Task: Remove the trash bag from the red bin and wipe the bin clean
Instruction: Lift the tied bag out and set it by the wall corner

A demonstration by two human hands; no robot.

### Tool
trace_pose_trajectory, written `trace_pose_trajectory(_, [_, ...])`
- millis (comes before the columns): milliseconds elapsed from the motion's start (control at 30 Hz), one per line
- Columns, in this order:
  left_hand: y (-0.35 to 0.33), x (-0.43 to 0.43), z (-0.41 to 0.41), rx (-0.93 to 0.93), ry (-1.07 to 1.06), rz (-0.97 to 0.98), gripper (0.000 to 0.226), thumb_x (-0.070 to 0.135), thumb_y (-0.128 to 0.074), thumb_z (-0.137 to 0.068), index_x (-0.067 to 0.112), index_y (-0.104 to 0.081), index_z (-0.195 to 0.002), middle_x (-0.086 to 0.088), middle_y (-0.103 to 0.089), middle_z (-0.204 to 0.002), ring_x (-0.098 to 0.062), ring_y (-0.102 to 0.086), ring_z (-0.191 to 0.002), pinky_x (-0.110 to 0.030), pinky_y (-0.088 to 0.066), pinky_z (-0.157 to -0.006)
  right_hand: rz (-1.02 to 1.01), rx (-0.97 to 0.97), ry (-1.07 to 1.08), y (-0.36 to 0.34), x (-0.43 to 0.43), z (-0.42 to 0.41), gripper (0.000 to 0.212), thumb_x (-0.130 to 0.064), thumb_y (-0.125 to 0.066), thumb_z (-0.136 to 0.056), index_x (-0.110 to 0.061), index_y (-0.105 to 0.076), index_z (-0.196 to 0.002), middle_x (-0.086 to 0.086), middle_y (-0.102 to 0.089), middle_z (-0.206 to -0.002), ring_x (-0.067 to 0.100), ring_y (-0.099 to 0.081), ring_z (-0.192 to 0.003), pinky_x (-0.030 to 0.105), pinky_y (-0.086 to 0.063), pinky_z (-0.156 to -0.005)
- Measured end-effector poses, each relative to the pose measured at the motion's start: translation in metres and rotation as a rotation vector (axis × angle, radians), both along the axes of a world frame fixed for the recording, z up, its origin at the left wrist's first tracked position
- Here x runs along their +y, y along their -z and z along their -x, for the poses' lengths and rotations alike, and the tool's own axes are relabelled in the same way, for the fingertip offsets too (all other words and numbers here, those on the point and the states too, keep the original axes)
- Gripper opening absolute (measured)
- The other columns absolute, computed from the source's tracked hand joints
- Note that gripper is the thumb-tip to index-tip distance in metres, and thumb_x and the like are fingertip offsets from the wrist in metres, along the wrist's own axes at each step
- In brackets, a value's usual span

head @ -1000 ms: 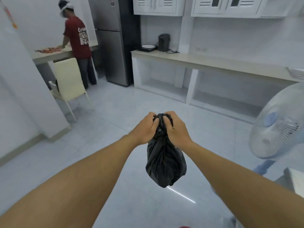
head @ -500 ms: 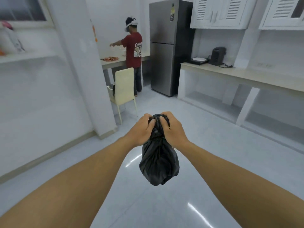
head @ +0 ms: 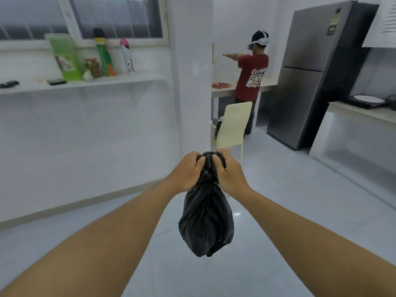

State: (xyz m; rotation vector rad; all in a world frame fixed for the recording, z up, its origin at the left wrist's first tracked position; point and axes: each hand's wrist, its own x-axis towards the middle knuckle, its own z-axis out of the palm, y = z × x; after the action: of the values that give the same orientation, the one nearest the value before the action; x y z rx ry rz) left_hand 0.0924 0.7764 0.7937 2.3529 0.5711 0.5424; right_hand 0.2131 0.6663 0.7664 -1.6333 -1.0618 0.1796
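Both hands, left hand (head: 188, 170) and right hand (head: 229, 174), are clamped on the black trash bag (head: 206, 219) neck. The bag hangs above the floor (head: 300, 211).

Crinkled black plastic trash bag (head: 206, 219) (faint sheen), glossy floor (head: 300, 211), brushed-metal fridge (head: 317, 78)

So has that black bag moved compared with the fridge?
Yes. The black bag, gripped at its neck by both hands, now sits left of the fridge; the view swung left.
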Motion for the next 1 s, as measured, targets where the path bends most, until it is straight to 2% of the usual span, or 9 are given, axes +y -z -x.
trace_pose_trajectory(100, [0.003,0.05,-0.006,0.031,-0.048,-0.018,0.035,0.032,-0.032,-0.11,0.007,-0.056,-0.111,-0.007,-0.059,-0.106,-0.021,-0.056,-0.095,-0.034,-0.046,-0.086,0.031,0.003,-0.072,0.005,0.057,-0.016,0.012,-0.036,-0.046,-0.106,-0.032,-0.056,-0.111,-0.017,-0.064,-0.096,-0.004,-0.06,-0.09,0.021,-0.048,-0.075])
trace_pose_trajectory(267, [0.015,0.124,-0.009,0.035,-0.151,-0.011,0.035,0.034,-0.031,-0.11,0.011,-0.057,-0.109,-0.003,-0.058,-0.102,-0.016,-0.054,-0.091,-0.027,-0.042,-0.082,0.052,-0.045,-0.19,0.012,0.143,-0.032,0.014,-0.034,-0.046,-0.107,-0.027,-0.057,-0.112,-0.015,-0.064,-0.097,0.002,-0.061,-0.09,0.023,-0.049,-0.077])
trace_pose_trajectory(433, [0.021,0.2,-0.02,0.019,-0.207,-0.005,0.035,0.033,-0.031,-0.11,0.01,-0.056,-0.106,-0.004,-0.056,-0.097,-0.015,-0.051,-0.084,-0.027,-0.039,-0.079,0.063,-0.051,-0.253,0.013,0.226,-0.047,0.009,-0.036,-0.046,-0.106,-0.035,-0.055,-0.11,-0.018,-0.064,-0.095,-0.003,-0.06,-0.089,0.011,-0.042,-0.07])
trace_pose_trajectory(567, [0.027,0.265,-0.034,0.026,-0.212,-0.014,0.036,0.034,-0.03,-0.11,0.009,-0.056,-0.109,-0.005,-0.057,-0.1,-0.015,-0.052,-0.086,-0.026,-0.039,-0.079,0.055,-0.037,-0.261,0.02,0.293,-0.062,0.01,-0.036,-0.046,-0.106,-0.035,-0.055,-0.11,-0.018,-0.064,-0.096,-0.004,-0.06,-0.089,0.01,-0.043,-0.071])
trace_pose_trajectory(833, [0.044,0.399,-0.072,0.069,-0.144,0.025,0.038,0.032,-0.031,-0.11,0.006,-0.057,-0.101,-0.008,-0.059,-0.093,-0.022,-0.054,-0.081,-0.029,-0.043,-0.072,0.082,-0.023,-0.203,0.043,0.418,-0.096,0.01,-0.036,-0.044,-0.107,-0.036,-0.055,-0.107,-0.019,-0.063,-0.094,-0.003,-0.06,-0.089,0.011,-0.041,-0.07])
trace_pose_trajectory(1000, [0.048,0.473,-0.108,0.086,-0.09,0.026,0.034,0.031,-0.031,-0.111,0.01,-0.054,-0.096,0.0,-0.054,-0.086,-0.012,-0.05,-0.074,-0.024,-0.037,-0.069,0.086,-0.012,-0.163,0.049,0.484,-0.124,0.01,-0.034,-0.044,-0.107,-0.034,-0.054,-0.109,-0.018,-0.063,-0.094,-0.001,-0.06,-0.088,0.012,-0.041,-0.071])
